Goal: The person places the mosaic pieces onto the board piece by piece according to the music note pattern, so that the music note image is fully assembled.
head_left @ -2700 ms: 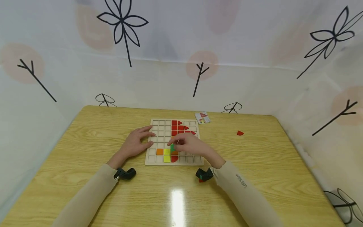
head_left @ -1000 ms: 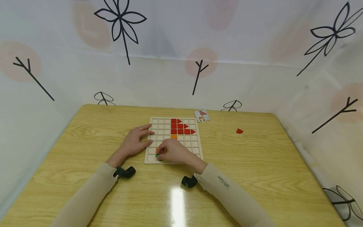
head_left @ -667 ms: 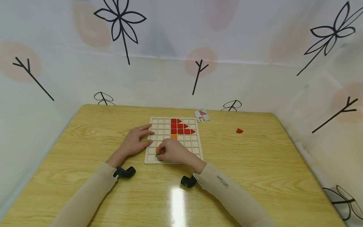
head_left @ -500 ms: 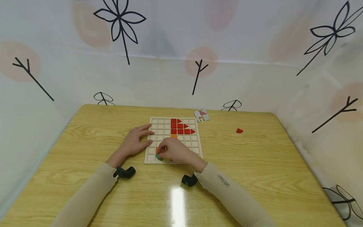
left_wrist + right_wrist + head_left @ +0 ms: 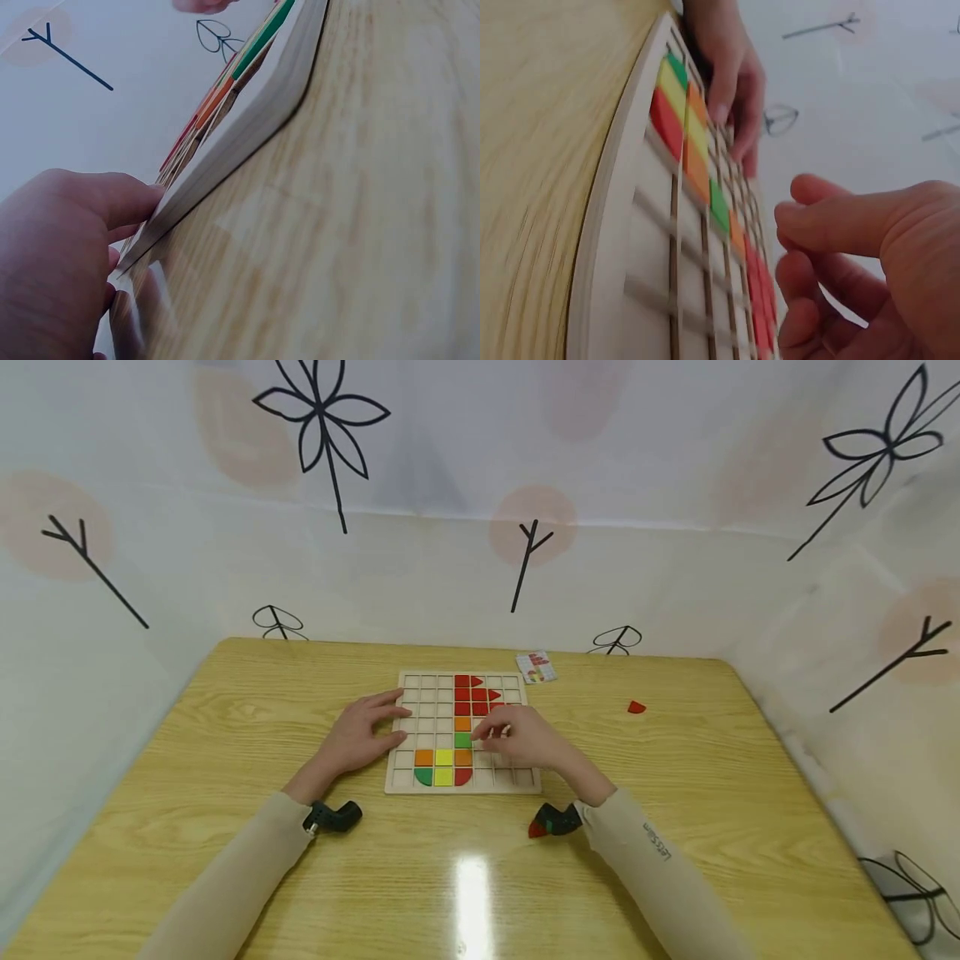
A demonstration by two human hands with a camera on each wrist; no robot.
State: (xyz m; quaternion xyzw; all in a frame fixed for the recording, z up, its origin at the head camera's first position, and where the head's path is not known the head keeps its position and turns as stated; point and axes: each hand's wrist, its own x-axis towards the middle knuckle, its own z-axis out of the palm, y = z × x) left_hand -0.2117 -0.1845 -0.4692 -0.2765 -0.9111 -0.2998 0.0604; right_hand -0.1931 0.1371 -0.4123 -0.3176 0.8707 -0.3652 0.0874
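A wooden grid board (image 5: 480, 785) lies on the table with coloured tiles in its cells. My left hand (image 5: 365, 732) rests its fingertips and thumb along the board's left edge, fingers relaxed. My right hand (image 5: 517, 737) hovers above the board's right half, loosely curled, and nothing shows between its fingertips in the right wrist view. In the front row sit a green quarter-round tile (image 5: 423, 777), a yellow square tile (image 5: 444, 777) and a red quarter-round tile (image 5: 463, 776). A green square tile (image 5: 462, 741) is just left of my right fingertips. Red tiles (image 5: 462, 695) fill part of the back rows, partly hidden by that hand.
A small pattern card (image 5: 536, 667) touches the board's back right corner. One loose red quarter-round piece (image 5: 636, 707) lies to the right. Another red piece (image 5: 537, 830) shows beside the black right wrist camera (image 5: 558, 819). A patterned cloth (image 5: 420, 577) hangs behind the table.
My right hand has left the front-left cells and moved right and back over the board. The green quarter-round tile it was pressing now lies uncovered in its cell. My left hand stays put.
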